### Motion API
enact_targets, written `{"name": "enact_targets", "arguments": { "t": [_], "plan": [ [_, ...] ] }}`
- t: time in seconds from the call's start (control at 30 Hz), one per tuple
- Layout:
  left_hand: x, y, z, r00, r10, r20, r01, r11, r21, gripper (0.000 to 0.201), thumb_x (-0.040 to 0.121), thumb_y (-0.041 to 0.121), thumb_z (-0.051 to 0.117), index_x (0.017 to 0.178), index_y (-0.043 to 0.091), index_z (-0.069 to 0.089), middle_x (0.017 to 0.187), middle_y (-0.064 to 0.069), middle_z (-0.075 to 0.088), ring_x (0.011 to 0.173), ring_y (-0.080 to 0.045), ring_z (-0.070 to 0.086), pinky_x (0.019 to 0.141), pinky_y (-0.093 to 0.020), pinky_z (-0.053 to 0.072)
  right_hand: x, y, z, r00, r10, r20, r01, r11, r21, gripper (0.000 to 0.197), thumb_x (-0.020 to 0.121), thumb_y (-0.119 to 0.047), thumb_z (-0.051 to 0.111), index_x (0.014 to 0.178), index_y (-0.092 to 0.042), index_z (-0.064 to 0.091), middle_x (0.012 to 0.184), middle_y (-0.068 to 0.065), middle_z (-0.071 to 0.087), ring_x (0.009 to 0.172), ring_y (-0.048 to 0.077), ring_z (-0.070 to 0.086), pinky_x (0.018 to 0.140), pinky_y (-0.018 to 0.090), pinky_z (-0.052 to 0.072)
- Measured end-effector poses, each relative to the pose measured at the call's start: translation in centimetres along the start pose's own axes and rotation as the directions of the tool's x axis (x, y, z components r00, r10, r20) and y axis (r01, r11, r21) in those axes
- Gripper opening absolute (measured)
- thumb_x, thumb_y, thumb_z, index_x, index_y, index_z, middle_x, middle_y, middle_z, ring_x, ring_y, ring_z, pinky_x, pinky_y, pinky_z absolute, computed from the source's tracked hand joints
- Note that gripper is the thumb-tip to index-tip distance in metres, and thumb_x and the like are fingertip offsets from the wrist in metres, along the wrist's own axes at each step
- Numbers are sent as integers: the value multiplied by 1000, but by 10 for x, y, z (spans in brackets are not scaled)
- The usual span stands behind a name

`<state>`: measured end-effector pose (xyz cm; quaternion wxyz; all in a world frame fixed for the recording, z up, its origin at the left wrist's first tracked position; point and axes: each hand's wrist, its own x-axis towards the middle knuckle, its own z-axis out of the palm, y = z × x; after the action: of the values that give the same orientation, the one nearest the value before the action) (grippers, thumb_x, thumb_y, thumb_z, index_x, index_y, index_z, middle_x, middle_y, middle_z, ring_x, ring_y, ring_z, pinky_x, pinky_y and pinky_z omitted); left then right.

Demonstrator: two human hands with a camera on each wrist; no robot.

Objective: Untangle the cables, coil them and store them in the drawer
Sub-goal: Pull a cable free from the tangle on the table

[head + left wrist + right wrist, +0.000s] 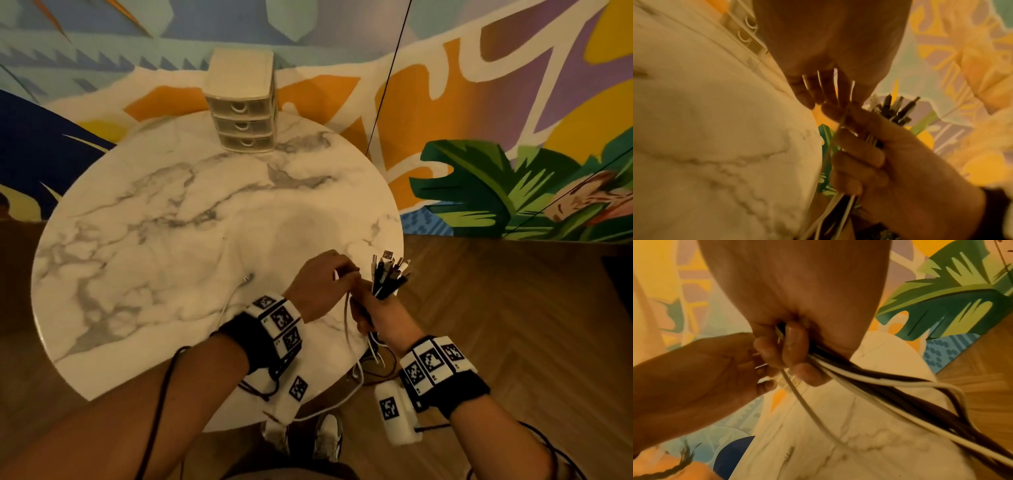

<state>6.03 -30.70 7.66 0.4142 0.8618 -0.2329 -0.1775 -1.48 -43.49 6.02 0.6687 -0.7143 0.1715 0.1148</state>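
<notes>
Cables stand bunched in your right hand, at the near right edge of the round marble desk: your fingers are wrapped tight round the bundle, and the plug ends, black and white with one metal USB tip showing, fan upward out of the top of your fist. Below the fist, the black and white strands trail down past the desk edge toward the floor, and from the right wrist view they sweep away in a loose band. Your left hand sits just beside the right one, touching it, fingers curled and pinching a thin pale cable at the point where it meets the bundle; a small white end shows at your fingertips. One white cable lies on the desk left of your left hand, with its plug resting on the marble and the rest running back under your wrist. At the far edge of the desk stands a small cream drawer unit with three drawers, all pushed in, well apart from both hands. Behind it runs a brightly painted wall.
</notes>
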Motion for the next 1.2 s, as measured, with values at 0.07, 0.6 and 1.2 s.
{"name": "enact_targets", "arguments": {
  "t": [0.07,0.6,1.2],
  "plan": [
    [0,12,0,1000,-9,14,10,995,-103,11,91,21,57,92,12,64,83,5,54,72,-11,51,70,-27,41,-6,-4,-1,1000,-4,22,3,999,42,39,101,-23,40,67,-11,55,49,6,41,41,13,35,46,23,32],
    [-46,23,22,970,-176,168,228,901,-370,22,90,27,60,110,21,56,97,7,62,63,-8,54,52,-14,41,-16,-30,-9,955,-52,-292,73,996,59,47,98,-30,44,56,-11,52,60,6,47,58,15,44,68,33,37],
    [-127,-106,1,865,-391,315,2,630,777,45,99,27,31,143,16,31,141,-7,43,122,-27,48,101,-38,40,-24,-40,-19,911,112,-396,110,862,496,49,96,-25,47,52,-19,27,39,-6,24,35,10,19,43,24,16]
  ]
}}
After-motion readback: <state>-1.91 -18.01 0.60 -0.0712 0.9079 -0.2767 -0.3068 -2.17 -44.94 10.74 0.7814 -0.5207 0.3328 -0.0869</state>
